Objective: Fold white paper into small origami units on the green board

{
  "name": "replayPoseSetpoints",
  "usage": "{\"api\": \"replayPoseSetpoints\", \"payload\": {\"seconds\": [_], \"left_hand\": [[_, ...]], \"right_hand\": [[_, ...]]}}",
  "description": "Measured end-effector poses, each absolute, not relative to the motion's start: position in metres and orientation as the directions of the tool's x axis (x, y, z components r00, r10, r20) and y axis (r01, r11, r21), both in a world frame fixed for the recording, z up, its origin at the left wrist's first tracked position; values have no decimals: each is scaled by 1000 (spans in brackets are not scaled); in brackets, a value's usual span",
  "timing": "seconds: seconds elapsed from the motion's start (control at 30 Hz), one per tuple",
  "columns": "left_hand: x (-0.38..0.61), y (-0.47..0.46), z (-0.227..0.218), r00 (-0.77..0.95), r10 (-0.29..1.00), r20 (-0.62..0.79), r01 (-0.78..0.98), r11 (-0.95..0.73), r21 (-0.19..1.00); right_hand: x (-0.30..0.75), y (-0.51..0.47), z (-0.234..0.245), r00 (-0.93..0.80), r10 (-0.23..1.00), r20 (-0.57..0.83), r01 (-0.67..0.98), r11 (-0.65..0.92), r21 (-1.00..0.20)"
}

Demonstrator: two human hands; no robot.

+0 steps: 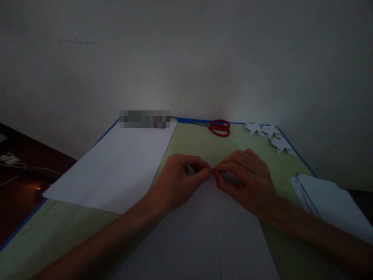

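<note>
A white sheet of paper point(204, 237) lies in front of me, with a straight crease running down its length. My left hand point(183, 179) pinches the far end of this sheet between thumb and forefinger. Right beside it, my right hand point(244, 179) pinches the same far end, its fingertips meeting those of the left near the crease. The hands cover the sheet's far edge, so its exact shape there is hidden.
A large white sheet point(116, 167) lies on the left of the green table point(186, 144). Red-handled scissors point(219, 128) rest at the back. Several folded paper pieces point(281, 144) sit at the back right, above stacked papers point(332, 198). A wall point(186, 58) stands behind.
</note>
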State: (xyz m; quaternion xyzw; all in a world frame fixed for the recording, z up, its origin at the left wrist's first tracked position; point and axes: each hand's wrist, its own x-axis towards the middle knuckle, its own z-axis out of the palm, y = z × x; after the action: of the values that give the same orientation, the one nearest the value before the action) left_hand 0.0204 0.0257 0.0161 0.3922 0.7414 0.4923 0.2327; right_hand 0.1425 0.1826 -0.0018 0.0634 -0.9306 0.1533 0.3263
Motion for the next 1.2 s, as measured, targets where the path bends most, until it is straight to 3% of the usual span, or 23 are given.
{"api": "replayPoseSetpoints", "payload": {"seconds": [0.17,0.3,0.47,0.57,0.77,1.0,1.2], "left_hand": [[19,26,14,-594,802,61,341,182,922],[17,26,12,-601,794,94,398,195,897],[12,23,0,-546,790,278,665,207,718],[13,17,-4,-401,844,355,835,178,520],[28,1,3,-173,947,271,963,106,246],[33,-4,-7,-93,968,231,989,64,131],[34,-5,-10,-79,963,257,994,57,91]], "right_hand": [[143,182,0,-747,6,665,-210,947,-244],[142,186,1,-786,101,610,-157,922,-355],[139,196,-9,-880,178,439,-72,866,-495],[136,202,-15,-887,186,423,-36,885,-464],[127,211,-2,-858,133,496,-75,923,-376],[130,213,26,-878,-69,475,-224,934,-279],[170,193,-5,-932,-129,340,-208,956,-208]]}}
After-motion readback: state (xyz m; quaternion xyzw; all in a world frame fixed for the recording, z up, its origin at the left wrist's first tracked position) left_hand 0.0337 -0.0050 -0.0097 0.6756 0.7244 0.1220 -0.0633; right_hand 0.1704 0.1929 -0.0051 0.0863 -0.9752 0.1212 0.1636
